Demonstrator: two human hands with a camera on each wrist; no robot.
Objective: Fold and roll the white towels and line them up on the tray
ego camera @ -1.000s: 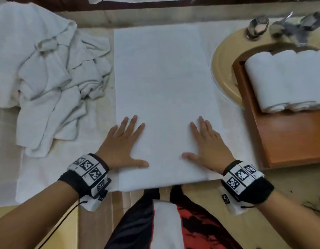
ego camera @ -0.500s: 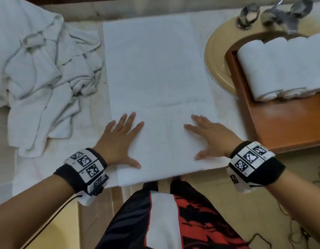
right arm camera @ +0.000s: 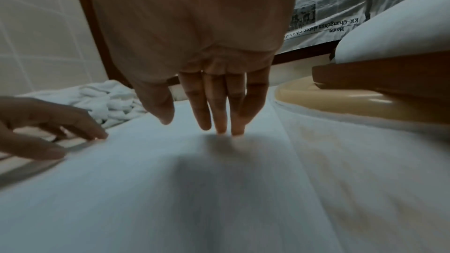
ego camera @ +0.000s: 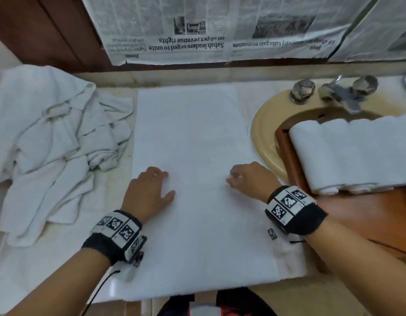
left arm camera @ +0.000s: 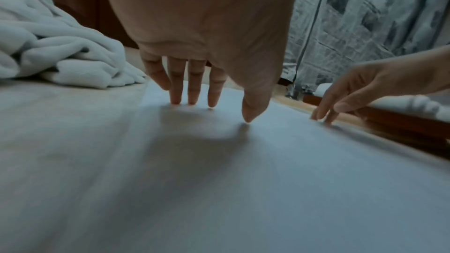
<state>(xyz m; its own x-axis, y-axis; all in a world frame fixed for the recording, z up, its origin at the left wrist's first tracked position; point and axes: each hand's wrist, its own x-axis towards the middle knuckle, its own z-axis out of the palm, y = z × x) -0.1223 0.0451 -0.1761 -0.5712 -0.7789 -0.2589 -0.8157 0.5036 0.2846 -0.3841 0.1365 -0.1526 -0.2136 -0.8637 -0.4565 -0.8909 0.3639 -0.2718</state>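
A white towel (ego camera: 197, 137), folded into a long flat strip, lies on the counter in front of me. My left hand (ego camera: 151, 188) presses its fingertips (left arm camera: 192, 101) on the strip's left part, about halfway along. My right hand (ego camera: 243, 176) does the same on the right part, fingertips (right arm camera: 224, 128) down and palm raised. Neither hand grips the cloth. Rolled white towels (ego camera: 347, 151) lie side by side on a wooden tray (ego camera: 357, 215) to the right. A heap of crumpled white towels (ego camera: 49, 144) sits to the left.
The tray rests over a beige sink basin (ego camera: 263, 133) with a metal faucet (ego camera: 338, 92) behind it. Newspaper (ego camera: 197, 30) covers the wall at the back. Another white cloth (ego camera: 38, 258) is spread under the strip. The counter's front edge runs just below my wrists.
Both hands have slid forward along the towel, away from its near edge. Their fingers went from lying flat and spread to standing on their tips. My head has tilted up.
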